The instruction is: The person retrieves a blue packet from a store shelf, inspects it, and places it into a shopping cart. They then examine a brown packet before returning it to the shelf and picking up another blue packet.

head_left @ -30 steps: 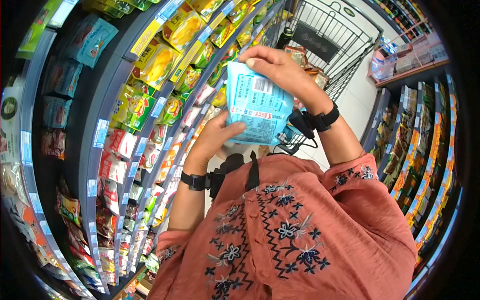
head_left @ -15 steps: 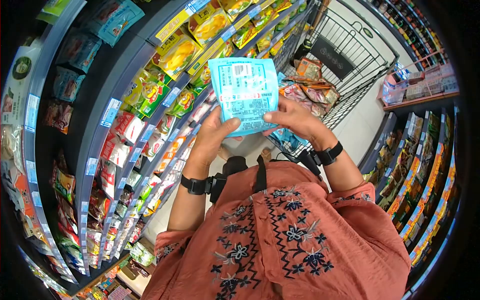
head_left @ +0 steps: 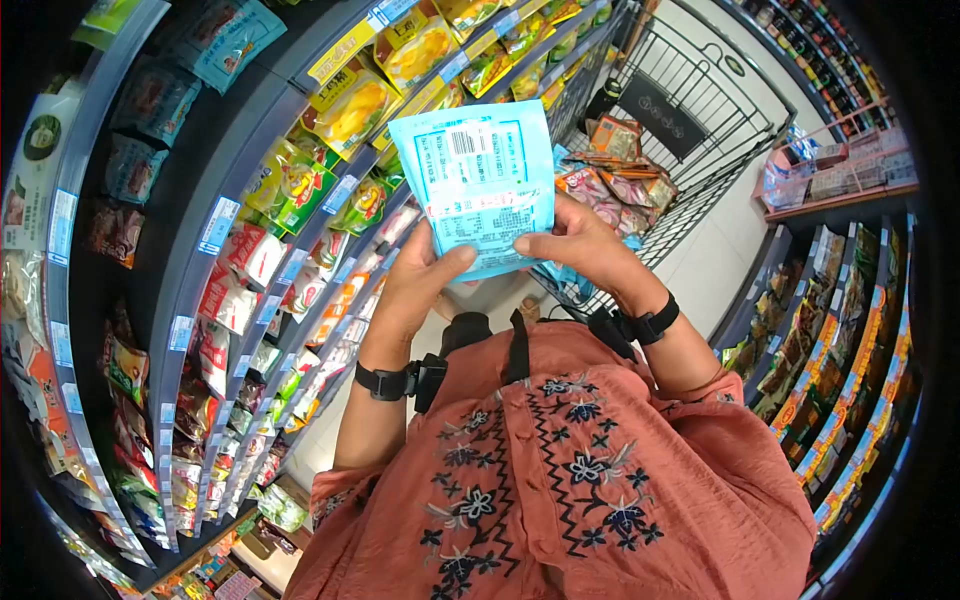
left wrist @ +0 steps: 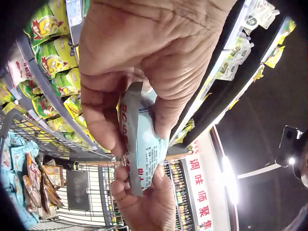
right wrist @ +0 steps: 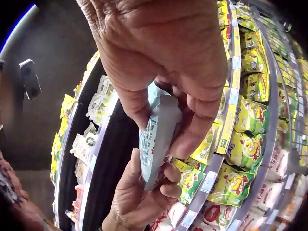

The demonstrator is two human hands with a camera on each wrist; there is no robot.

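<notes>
A light blue packet [head_left: 480,185] is held up in front of the body, its barcode and printed text facing the head camera. The left hand [head_left: 410,285] pinches its lower left part, thumb on the printed face. At the lower right the right hand [head_left: 595,250] grips it the same way. Edge-on in the left wrist view, the packet [left wrist: 144,139] lies between the thumb and fingers of the left hand [left wrist: 149,57]. In the right wrist view the right hand [right wrist: 168,62] holds one end of the packet [right wrist: 156,144].
Shelves with yellow bags [head_left: 350,110] and blue packets [head_left: 160,98] stand at the left. A wire cart [head_left: 720,130] ahead contains orange-brown packets [head_left: 615,140] and blue ones. More shelves [head_left: 835,350] line the right side; a pink rack [head_left: 840,170] stands beyond.
The right hand has come down from the packet's top to its lower right part. The packet has shifted slightly left and up, and the cart's contents have come into fuller view.
</notes>
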